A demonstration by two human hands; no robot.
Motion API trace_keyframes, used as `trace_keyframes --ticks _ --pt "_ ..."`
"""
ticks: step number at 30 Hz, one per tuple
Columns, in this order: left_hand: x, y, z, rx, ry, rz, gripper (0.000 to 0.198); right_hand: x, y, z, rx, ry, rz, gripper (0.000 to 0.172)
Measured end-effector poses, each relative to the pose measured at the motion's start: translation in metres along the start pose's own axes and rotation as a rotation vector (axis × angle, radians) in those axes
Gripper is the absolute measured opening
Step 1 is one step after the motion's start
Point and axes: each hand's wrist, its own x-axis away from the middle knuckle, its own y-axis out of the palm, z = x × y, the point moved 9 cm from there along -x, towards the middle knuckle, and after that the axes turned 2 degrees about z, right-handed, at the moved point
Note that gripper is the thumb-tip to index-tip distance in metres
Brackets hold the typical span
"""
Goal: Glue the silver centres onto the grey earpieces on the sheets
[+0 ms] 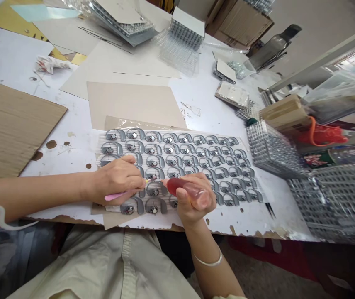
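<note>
Gray hooked pieces [180,161] likely call for light squeezes as the left hand [115,178] grips a pink tool [114,195], right hand [193,211] a red bottle [186,189] at its three o'clock.

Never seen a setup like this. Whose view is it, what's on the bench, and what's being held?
There's no machine here: it's one person's bare hands. The single picture comes from a camera worn on their head, looking forward and down, so the lap shows at the bottom.

On the white table lie rows of grey hook-shaped parts. A beige sheet lies beyond them, brown cardboard at the left and silvery stacks at the right.

The left hand holds a thin pink-handled tool. The right hand grips a reddish bottle, its tip near the tool's.
</note>
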Motion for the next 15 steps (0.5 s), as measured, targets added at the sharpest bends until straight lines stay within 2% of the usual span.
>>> trace_keyframes --ticks 9,15 --pt "-0.002 -0.002 -0.007 0.110 -0.049 0.012 0.007 0.001 -0.001 0.001 -0.016 -0.007 0.009 0.016" --pt "-0.001 -0.002 -0.018 0.217 -0.143 0.000 0.006 0.002 0.000 -0.001 -0.018 -0.006 -0.009 0.016"
